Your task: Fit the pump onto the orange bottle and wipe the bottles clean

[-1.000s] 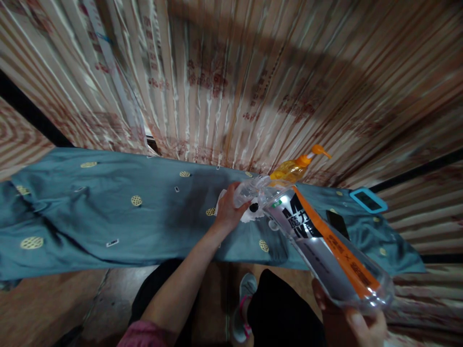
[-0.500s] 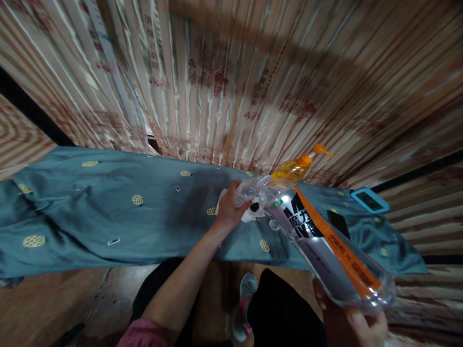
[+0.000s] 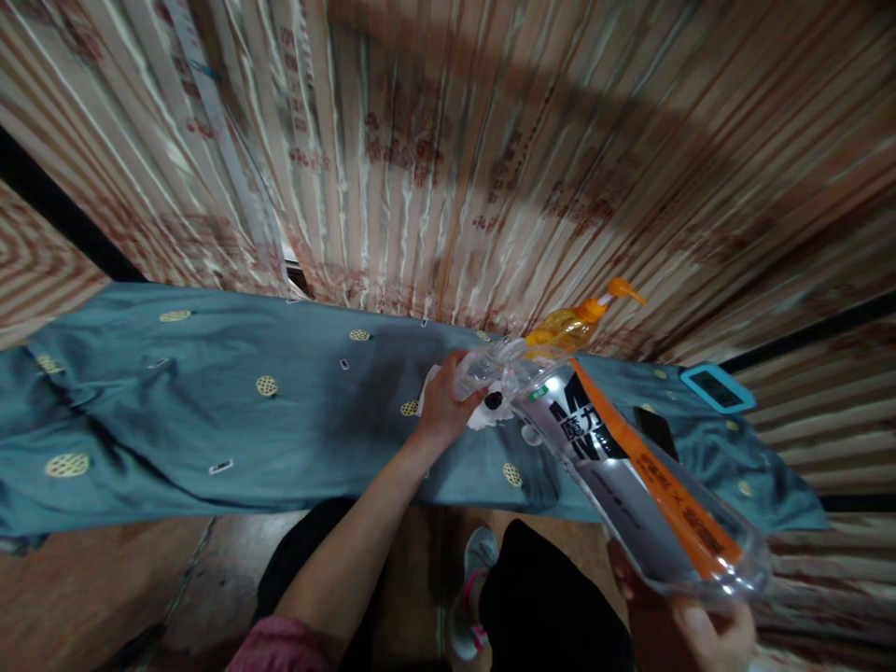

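My right hand [image 3: 714,635] is closed round the base of a large clear plastic bottle [image 3: 630,476] with a silver, black and orange label. The bottle slants up to the left, its narrow end near my left hand. My left hand [image 3: 448,401] is wrapped round a clear plastic piece [image 3: 483,366]; whether this is a separate small container or part of the bottle I cannot tell. Beneath lies a white tissue [image 3: 480,418] with a small black round thing [image 3: 494,400] on it. Behind the bottle's narrow end stands a yellow pump bottle [image 3: 564,329] with an orange pump head.
A teal patterned cloth [image 3: 308,439] covers the long table. On the right lie a dark phone-like object [image 3: 656,432] and a blue-framed device [image 3: 718,388]. A small pale round piece [image 3: 530,435] sits beside the large bottle. A pleated curtain [image 3: 434,168] hangs behind the table.
The base of the large bottle and my right hand have shifted very slightly right. My left hand keeps its place.
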`<state>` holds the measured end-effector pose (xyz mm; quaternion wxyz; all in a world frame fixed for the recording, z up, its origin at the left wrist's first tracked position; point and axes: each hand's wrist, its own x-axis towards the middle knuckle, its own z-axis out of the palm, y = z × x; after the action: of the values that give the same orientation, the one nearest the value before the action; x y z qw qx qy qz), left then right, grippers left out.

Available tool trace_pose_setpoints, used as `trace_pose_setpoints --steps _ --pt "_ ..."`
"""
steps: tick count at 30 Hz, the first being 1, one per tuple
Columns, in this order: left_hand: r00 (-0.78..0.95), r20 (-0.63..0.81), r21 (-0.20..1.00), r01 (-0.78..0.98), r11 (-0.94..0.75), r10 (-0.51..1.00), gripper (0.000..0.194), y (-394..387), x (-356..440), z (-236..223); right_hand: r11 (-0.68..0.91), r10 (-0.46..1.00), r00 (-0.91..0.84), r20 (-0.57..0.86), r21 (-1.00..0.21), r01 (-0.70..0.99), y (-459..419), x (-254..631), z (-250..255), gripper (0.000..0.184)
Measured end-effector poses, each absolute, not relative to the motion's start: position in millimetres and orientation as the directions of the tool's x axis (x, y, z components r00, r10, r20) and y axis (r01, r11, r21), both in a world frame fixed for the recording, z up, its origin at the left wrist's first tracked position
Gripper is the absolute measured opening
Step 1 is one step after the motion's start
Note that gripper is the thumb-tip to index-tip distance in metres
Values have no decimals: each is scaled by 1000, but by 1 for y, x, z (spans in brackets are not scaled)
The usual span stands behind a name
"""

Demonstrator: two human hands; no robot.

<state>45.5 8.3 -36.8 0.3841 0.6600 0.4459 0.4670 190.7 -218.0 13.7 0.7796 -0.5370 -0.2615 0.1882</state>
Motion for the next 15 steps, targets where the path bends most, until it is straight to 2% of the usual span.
trace_pose_setpoints --steps 8,15 --pt "174 277 925 218 -311 945 49 7 44 -36 345 556 805 206 -939 2 -220 195 11 57" --pt "164 276 929 208 -307 947 49 8 46 -38 335 549 812 198 -942 3 -221 194 9 60"
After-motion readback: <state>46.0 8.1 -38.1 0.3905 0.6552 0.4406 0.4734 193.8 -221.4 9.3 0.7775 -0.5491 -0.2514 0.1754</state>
